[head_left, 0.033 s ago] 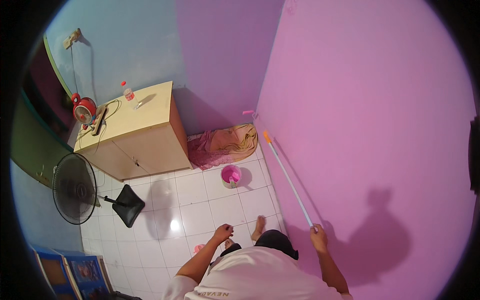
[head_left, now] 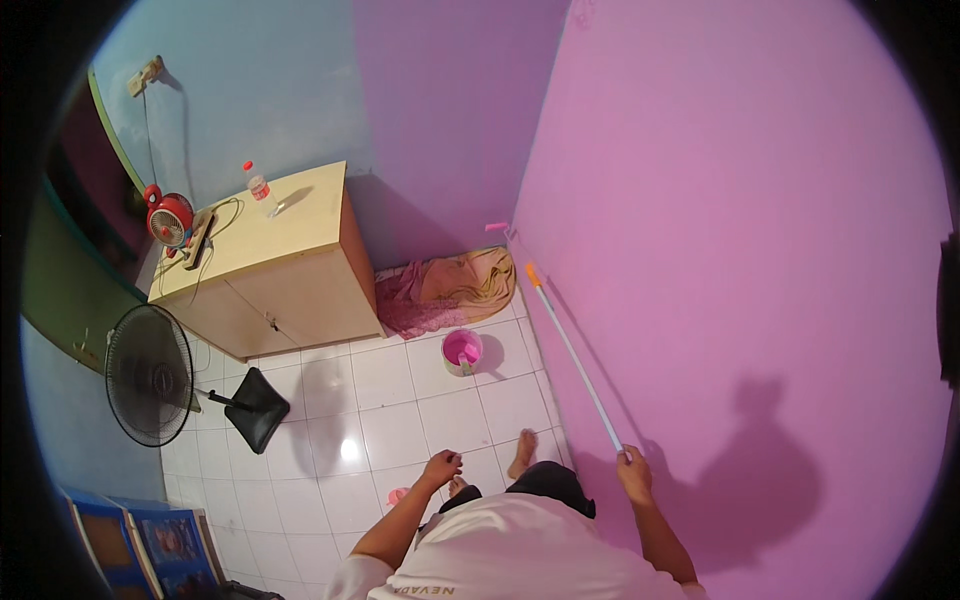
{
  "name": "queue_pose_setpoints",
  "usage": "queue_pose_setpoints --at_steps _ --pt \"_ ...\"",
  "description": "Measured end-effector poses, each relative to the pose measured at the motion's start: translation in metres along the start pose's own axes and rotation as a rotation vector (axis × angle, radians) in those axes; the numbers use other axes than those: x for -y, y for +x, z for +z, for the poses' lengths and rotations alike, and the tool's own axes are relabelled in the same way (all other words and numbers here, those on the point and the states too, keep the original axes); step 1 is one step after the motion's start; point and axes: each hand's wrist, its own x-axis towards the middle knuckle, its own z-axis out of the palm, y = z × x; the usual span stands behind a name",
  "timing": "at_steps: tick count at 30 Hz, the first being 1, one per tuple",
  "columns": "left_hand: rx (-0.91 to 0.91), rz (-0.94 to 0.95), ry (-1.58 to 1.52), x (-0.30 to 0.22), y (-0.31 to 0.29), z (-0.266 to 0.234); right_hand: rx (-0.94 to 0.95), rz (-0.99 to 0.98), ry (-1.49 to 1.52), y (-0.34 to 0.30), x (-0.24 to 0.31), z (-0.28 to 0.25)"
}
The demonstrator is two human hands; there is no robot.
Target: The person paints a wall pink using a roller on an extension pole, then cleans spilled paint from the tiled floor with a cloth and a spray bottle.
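With fingers [head_left: 628,457] of the right hand [head_left: 636,478] wrapped around a pale pole [head_left: 575,365], holding a pink roller [head_left: 496,227] near the corner of the pink wall [head_left: 720,230]; with the left hand [head_left: 441,468] half-curled, too indistinct to show any hold. Apparently painting; next, likely calling for a steady stroke. On the tiled floor [head_left: 390,432], 1 bucket [head_left: 450,366] of seemingly pink paint [head_left: 458,344]; on the cabinet [head_left: 265,235], 1 red-capped bottle [head_left: 259,188].

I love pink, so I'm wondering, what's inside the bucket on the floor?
Inside the bucket is bright pink stuff, probably paint, and a small pale thing I can't name. Whatever lies under the pink is covered.
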Motion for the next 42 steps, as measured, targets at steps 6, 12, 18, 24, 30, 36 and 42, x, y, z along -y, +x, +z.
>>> queue_pose_setpoints --at_steps 6,12,18,24,30,36,42 --pt "-0.172 -0.138 -0.136 0.035 -0.026 -0.027 0.031 -0.179 0.047 0.068 -0.012 0.047" --pt "-0.249 -0.207 -0.19 0.036 -0.021 -0.02 0.04 -0.229 0.04 0.113 -0.006 0.066" --pt "-0.234 -0.173 -0.212 0.008 0.006 0.001 0.01 -0.205 0.039 0.138 0.011 0.069" --pt "-0.182 -0.129 -0.174 -0.014 0.03 0.007 -0.005 -0.217 0.071 0.127 0.007 0.045" --pt "-0.117 -0.153 -0.076 -0.02 0.04 0.015 -0.114 -0.301 0.165 0.083 -0.007 -0.005" --pt "-0.028 -0.13 0.003 -0.019 0.058 0.031 -0.012 -0.191 0.253 0.03 -0.005 -0.073" --pt "0.025 -0.085 0.055 -0.022 0.074 0.042 -0.072 -0.206 0.304 -0.007 -0.013 -0.102"
